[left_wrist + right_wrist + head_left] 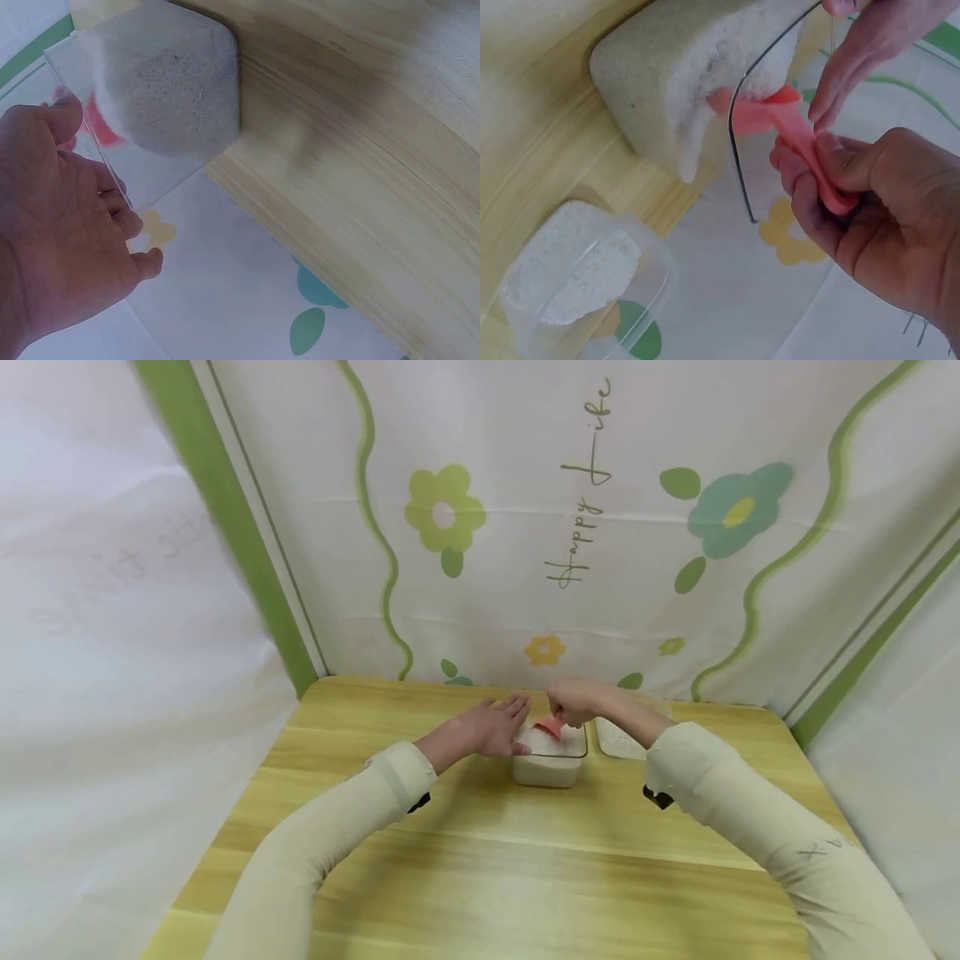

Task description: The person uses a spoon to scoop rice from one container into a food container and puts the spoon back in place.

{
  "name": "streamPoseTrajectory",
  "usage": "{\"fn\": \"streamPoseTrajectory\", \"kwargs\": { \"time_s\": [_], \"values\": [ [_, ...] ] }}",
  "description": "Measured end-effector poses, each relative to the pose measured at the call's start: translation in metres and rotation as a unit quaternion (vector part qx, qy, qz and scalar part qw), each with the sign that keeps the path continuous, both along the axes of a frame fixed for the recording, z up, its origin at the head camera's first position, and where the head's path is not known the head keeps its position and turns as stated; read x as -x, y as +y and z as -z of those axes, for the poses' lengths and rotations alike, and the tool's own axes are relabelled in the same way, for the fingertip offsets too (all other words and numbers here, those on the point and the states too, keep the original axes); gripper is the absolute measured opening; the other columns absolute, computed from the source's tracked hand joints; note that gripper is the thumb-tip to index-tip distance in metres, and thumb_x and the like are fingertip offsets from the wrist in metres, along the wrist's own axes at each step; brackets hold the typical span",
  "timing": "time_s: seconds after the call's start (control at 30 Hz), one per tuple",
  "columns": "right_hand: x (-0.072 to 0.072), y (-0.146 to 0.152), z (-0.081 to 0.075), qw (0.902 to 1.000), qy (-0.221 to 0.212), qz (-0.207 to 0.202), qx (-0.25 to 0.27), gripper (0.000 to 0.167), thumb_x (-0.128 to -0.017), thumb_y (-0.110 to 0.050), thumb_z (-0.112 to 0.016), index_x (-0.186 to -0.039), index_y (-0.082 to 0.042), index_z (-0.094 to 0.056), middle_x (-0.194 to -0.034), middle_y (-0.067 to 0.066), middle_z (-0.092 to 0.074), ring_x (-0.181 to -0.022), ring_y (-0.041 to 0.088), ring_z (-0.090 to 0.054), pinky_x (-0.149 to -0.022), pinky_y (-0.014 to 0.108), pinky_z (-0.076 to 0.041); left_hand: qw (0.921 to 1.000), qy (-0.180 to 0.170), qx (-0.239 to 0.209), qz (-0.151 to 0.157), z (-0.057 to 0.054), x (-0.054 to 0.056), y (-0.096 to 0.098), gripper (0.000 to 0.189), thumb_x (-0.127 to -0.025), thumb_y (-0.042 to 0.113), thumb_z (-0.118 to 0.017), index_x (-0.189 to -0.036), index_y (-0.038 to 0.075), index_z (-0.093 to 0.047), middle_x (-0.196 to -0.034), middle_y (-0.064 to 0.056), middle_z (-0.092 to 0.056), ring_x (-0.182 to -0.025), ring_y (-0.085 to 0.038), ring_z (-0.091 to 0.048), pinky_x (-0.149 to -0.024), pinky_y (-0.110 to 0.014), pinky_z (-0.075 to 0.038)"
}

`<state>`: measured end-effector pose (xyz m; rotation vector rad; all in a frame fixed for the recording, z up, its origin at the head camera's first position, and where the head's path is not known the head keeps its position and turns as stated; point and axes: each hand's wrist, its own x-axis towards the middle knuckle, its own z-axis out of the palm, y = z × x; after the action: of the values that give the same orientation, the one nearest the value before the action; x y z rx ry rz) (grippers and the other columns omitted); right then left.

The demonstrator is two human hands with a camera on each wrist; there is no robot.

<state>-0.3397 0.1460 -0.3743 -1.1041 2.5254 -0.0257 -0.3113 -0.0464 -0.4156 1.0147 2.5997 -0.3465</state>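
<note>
A clear container (547, 771) with white powder (176, 86) inside stands near the table's back edge. My left hand (495, 728) rests at its left rim, fingers straight and thumb at the front rim. In the left wrist view, the left hand (67, 217) lies along the clear wall. My right hand (576, 700) grips the handle of a pink scoop (799, 131), thumb on top and fingers curled beneath. The scoop's bowl is down in the powder, partly hidden by it. The right hand (885, 217) is above the container's dark rim.
To the right stands a second clear plastic container (656, 262), also with white powder (577, 262) in it, partly behind my right forearm in the head view. Both are on a wooden table (525, 877). A white curtain with printed flowers (487, 593) rises behind the table.
</note>
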Motion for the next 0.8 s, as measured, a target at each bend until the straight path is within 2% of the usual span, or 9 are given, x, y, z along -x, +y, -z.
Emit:
{"fn": "streamPoseTrajectory", "kwargs": {
  "time_s": [0.1,0.2,0.4,0.5,0.63,0.73,0.8],
  "values": [
    [0.001,0.007,0.001,0.9992,-0.021,-0.017,0.030,0.031,-0.085,0.013,-0.056,-0.061,0.000,-0.070,-0.052,0.003,-0.063,-0.045,0.003,-0.050,-0.051,0.016,-0.036,1.0000,0.003,0.006,0.000,0.001,-0.001,-0.002,0.083,-0.103,0.061,-0.030,-0.162,0.010,-0.001,-0.170,-0.006,0.003,-0.158,-0.021,-0.001,-0.125,-0.048,-0.018],
    [-0.001,0.007,0.003,0.9997,-0.015,-0.009,0.015,0.030,-0.085,0.013,-0.057,-0.062,0.000,-0.071,-0.055,0.003,-0.065,-0.048,0.004,-0.050,-0.051,0.018,-0.037,1.0000,0.005,0.004,0.004,0.003,-0.001,-0.003,0.083,-0.103,0.061,-0.029,-0.162,0.009,-0.002,-0.170,-0.007,0.002,-0.158,-0.022,-0.002,-0.125,-0.048,-0.019],
    [-0.009,-0.001,0.009,0.9953,0.082,0.020,-0.048,0.015,-0.088,0.000,-0.071,-0.075,-0.006,-0.071,-0.072,0.001,-0.069,-0.064,0.011,-0.060,-0.061,0.027,-0.053,0.9999,0.001,-0.001,0.013,0.003,0.000,-0.003,0.082,-0.103,0.061,-0.028,-0.162,0.009,-0.003,-0.170,-0.008,0.004,-0.158,-0.024,-0.001,-0.125,-0.048,-0.018],
    [-0.012,-0.003,0.008,0.9925,0.099,0.037,-0.061,0.012,-0.089,-0.007,-0.073,-0.078,-0.009,-0.068,-0.076,0.001,-0.068,-0.068,0.015,-0.062,-0.063,0.031,-0.054,0.9999,-0.003,-0.003,0.010,0.003,0.001,-0.003,0.082,-0.104,0.060,-0.029,-0.162,0.009,-0.002,-0.170,-0.007,0.005,-0.158,-0.024,-0.001,-0.125,-0.049,-0.018],
    [-0.013,-0.005,0.006,0.9936,0.077,0.048,-0.066,0.017,-0.089,-0.007,-0.073,-0.075,-0.009,-0.066,-0.070,0.000,-0.065,-0.061,0.011,-0.055,-0.055,0.025,-0.047,1.0000,-0.005,0.000,0.001,0.002,0.000,-0.003,0.082,-0.103,0.060,-0.030,-0.162,0.010,-0.001,-0.169,-0.005,0.008,-0.157,-0.022,0.002,-0.126,-0.048,-0.017],
    [-0.011,-0.003,0.004,0.9965,0.033,0.043,-0.063,0.025,-0.087,0.001,-0.069,-0.063,-0.007,-0.066,-0.057,-0.003,-0.060,-0.051,0.007,-0.044,-0.048,0.020,-0.034,1.0000,-0.003,-0.002,0.003,0.002,0.000,-0.003,0.082,-0.104,0.060,-0.030,-0.162,0.010,-0.001,-0.170,-0.006,0.006,-0.157,-0.022,0.001,-0.126,-0.048,-0.017],
    [-0.008,-0.001,0.001,0.9977,-0.008,0.039,-0.055,0.036,-0.085,0.006,-0.063,-0.052,-0.009,-0.061,-0.047,-0.005,-0.053,-0.045,0.004,-0.038,-0.045,0.018,-0.025,1.0000,-0.002,-0.004,0.006,0.002,0.000,-0.003,0.082,-0.104,0.060,-0.029,-0.162,0.009,-0.002,-0.170,-0.007,0.005,-0.157,-0.023,0.000,-0.125,-0.048,-0.018]
  ]
}}
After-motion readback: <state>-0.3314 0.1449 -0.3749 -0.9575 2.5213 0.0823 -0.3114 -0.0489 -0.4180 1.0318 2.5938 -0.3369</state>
